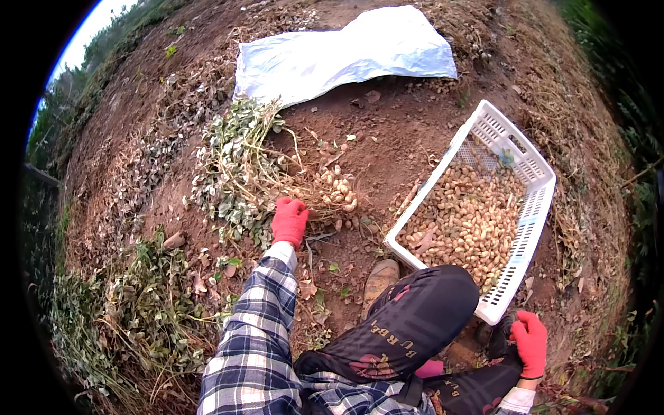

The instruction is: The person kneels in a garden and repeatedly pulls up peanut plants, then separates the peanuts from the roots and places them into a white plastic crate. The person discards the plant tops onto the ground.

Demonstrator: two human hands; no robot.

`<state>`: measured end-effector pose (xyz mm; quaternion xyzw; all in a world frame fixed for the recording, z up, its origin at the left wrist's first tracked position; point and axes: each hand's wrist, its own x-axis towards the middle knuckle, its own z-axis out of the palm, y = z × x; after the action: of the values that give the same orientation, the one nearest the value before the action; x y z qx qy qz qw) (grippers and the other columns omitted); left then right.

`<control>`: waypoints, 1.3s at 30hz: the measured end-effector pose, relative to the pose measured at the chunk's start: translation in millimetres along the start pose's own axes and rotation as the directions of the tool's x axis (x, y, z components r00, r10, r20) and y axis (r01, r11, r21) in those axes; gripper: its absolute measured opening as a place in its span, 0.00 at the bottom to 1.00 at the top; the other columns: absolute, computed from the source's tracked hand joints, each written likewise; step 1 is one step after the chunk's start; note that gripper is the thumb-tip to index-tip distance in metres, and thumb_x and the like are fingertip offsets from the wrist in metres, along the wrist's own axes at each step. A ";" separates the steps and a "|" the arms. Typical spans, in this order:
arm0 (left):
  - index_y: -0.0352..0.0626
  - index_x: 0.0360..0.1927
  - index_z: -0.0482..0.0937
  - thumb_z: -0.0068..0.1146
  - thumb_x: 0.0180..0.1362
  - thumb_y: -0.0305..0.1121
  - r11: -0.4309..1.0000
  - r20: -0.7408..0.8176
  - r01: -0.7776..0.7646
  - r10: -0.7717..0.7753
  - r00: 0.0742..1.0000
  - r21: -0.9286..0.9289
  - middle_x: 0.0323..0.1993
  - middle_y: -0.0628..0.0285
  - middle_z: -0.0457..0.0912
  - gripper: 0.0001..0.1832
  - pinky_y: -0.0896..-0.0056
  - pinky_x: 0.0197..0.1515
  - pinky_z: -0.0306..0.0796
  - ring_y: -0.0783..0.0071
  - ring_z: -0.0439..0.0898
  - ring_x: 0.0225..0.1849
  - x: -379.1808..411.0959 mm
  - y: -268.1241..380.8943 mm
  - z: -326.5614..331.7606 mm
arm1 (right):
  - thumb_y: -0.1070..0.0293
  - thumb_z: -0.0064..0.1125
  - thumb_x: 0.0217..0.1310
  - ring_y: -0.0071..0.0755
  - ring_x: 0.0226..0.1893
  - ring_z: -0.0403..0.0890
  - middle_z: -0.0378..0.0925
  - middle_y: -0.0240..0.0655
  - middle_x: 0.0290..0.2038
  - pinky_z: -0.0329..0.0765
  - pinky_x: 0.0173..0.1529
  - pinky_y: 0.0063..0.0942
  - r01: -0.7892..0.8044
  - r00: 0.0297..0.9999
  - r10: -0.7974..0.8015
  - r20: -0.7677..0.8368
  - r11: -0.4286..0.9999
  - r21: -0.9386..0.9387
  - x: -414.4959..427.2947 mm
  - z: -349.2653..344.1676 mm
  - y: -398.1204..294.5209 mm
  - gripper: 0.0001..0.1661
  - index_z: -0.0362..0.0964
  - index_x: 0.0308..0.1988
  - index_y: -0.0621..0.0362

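Note:
My left hand, in a red glove, is closed on the stems of a pulled peanut plant lying on the soil. A cluster of peanut pods hangs on its roots just to the right of the glove. My right hand, also in a red glove, rests by my knee near the crate's lower corner, its fingers curled; whether it holds anything cannot be made out. Between my legs and the bare soil stands a tilted white plastic crate, partly filled with loose peanuts.
A white woven sheet or sack lies spread on the ground ahead. More uprooted plants are heaped at the lower left. Dry leaves and stalks cover the ground beyond the crate. My boot is beside the crate's near corner.

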<state>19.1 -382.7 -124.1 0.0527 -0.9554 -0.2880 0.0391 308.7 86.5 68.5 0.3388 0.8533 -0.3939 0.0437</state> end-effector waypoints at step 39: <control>0.41 0.36 0.73 0.57 0.56 0.42 0.353 0.375 0.435 -0.227 0.899 -0.828 0.24 0.64 0.77 0.15 0.82 0.18 0.66 0.81 0.72 0.18 5.9 83.4 -72.5 | 0.74 0.55 0.53 0.19 0.29 0.73 0.74 0.28 0.29 0.72 0.36 0.20 0.347 0.922 -0.330 -0.202 0.937 0.051 36.7 20.3 -60.5 0.18 0.70 0.47 0.63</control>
<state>14.3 -353.9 -17.4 0.1877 -0.6204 -0.7559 -0.0919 239.6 64.4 80.8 0.2240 0.8816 -0.3974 -0.1215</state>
